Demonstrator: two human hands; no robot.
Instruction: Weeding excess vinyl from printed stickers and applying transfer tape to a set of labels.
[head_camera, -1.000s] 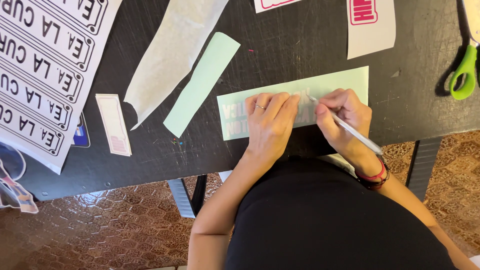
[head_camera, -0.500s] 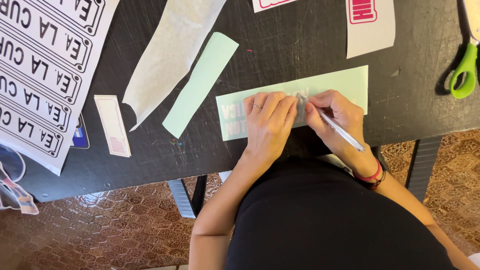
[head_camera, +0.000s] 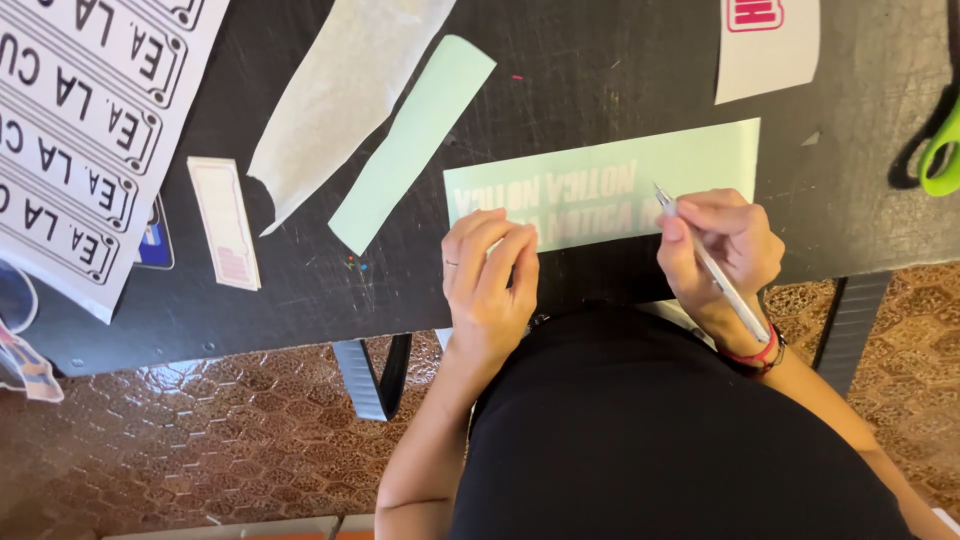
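Your right hand (head_camera: 722, 245) is closed around a thin silver craft knife (head_camera: 712, 265), held like a pen, and its tip touches the right part of the pale green vinyl sheet (head_camera: 640, 175). Your left hand (head_camera: 490, 275) lies flat, fingers together and holding nothing, pressing on the lower left corner of that same sheet. The sheet lies long-ways at the near edge of the black table (head_camera: 560, 70), just in front of your body, and it shows pale letters.

To the left of the sheet, close but apart, lies a narrow pale green strip (head_camera: 410, 145), tilted. Beyond that strip is a longer piece of whitish backing paper (head_camera: 335, 95). Further left of the sheet sits a small white label with a pink border (head_camera: 225, 222), and then a big white sheet of black-lettered stickers (head_camera: 75, 130) at the table's left end. Up and right of the sheet is a white card with a pink print (head_camera: 768, 45). Far right, green scissor handles (head_camera: 940, 150) show at the edge.
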